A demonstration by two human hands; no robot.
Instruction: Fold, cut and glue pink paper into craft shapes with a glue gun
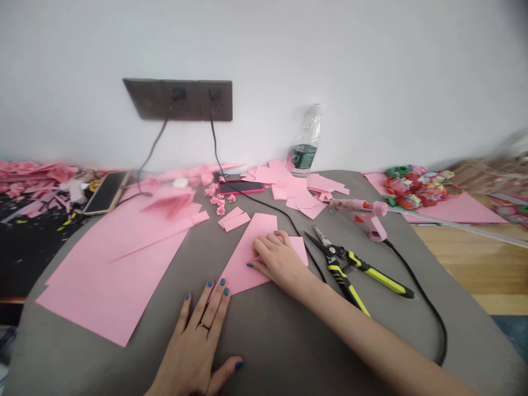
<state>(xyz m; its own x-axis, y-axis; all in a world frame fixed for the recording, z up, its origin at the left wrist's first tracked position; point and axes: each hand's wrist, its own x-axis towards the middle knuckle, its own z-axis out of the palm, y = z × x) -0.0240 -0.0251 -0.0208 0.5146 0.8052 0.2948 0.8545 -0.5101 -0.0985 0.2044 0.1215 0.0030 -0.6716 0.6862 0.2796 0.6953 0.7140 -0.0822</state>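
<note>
A piece of pink paper (pixel 243 275) lies slanted on the grey table, partly covered by my hands. My left hand (pixel 196 335) rests flat and open, with its fingertips at the paper's lower left corner. My right hand (pixel 278 256) is on the paper with its fingers curled and pinched together against it; what lies under the fingers is hidden. A flap of pink paper (pixel 300 250) sticks out to the right of that hand; whether it is a separate piece I cannot tell. Yellow-and-black shears (pixel 340 256) lie with their blades apart, right of my right hand.
A pink glue gun (pixel 375 220) with a black cord stands at right. Large pink sheets (pixel 103 286) lie at left. Behind are paper rosettes (pixel 220 203), cut pieces (pixel 295 190), a pink-edged phone (pixel 241 187) and a water bottle (pixel 307 143). Another cord (pixel 264 203) crosses the table.
</note>
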